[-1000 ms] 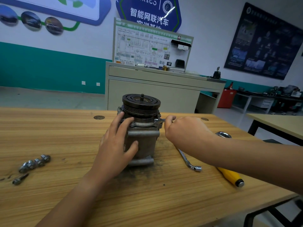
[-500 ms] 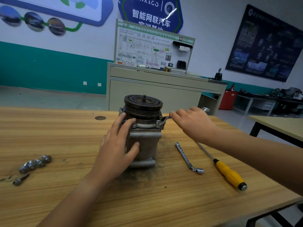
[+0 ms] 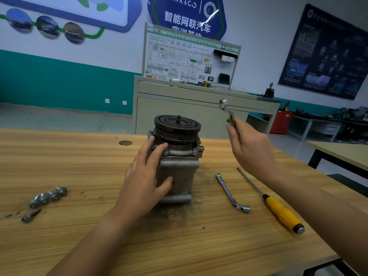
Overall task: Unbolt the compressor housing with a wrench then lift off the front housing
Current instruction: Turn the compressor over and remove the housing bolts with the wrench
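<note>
the grey metal compressor point(image 3: 179, 172) with a dark grooved pulley point(image 3: 177, 129) on top stands upright on the pale wooden table point(image 3: 59, 156), the left hand point(image 3: 145, 184) resting against its left side, fingers straight and spread. the right hand point(image 3: 251, 150), in the air to its right and clear of it, grips a slim silver wrench point(image 3: 226, 108), ring end pointing up.

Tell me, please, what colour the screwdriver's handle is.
The screwdriver's handle is yellow with black ends, clearest in the head view.
</note>
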The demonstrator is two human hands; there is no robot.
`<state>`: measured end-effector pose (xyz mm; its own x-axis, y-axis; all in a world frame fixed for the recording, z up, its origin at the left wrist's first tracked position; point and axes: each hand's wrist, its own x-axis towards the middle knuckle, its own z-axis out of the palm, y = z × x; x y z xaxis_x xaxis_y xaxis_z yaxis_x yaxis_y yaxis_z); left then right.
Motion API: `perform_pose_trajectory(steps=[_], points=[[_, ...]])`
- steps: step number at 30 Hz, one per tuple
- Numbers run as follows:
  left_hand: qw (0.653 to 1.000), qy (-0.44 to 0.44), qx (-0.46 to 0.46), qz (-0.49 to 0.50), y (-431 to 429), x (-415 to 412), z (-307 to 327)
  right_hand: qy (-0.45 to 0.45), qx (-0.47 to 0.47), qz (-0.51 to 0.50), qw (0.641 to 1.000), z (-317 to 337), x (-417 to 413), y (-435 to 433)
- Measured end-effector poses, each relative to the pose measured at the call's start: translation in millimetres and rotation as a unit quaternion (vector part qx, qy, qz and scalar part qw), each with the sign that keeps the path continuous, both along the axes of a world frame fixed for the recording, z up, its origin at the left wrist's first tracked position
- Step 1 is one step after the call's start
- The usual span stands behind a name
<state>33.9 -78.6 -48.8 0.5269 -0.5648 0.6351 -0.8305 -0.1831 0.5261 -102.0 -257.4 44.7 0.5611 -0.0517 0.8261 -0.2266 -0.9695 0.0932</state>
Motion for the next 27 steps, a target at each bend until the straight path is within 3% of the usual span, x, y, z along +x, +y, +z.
perform_pose_trajectory(steps=[4, 9, 14, 20, 27], points=[[0.998, 0.016, -0.049, 0.027, -1.4, 2.8, -4.0, 0.076, -0.069, 0.009, 0.995, -4.2, -27.6, 14.3], [0.997, 0.032, -0.069, 0.032, -2.7, 10.3, -7.7, 0.221, -0.043, -0.113, 0.968, -8.2, -27.4, 22.4], [0.997, 0.027, -0.069, 0.007, -3.4, 8.6, -9.9, 0.261, -0.017, -0.148, 0.954, -5.8, -16.2, 25.6], [0.998, 0.035, -0.046, 0.004, -10.0, -5.3, -20.0, 0.316, -0.08, -0.197, 0.925, 0.2, -8.3, 34.8], [0.997, 0.0, -0.08, -0.005, -11.7, -13.8, -18.0, 0.39, -0.108, -0.236, 0.883, 13.1, -6.0, 59.6]])
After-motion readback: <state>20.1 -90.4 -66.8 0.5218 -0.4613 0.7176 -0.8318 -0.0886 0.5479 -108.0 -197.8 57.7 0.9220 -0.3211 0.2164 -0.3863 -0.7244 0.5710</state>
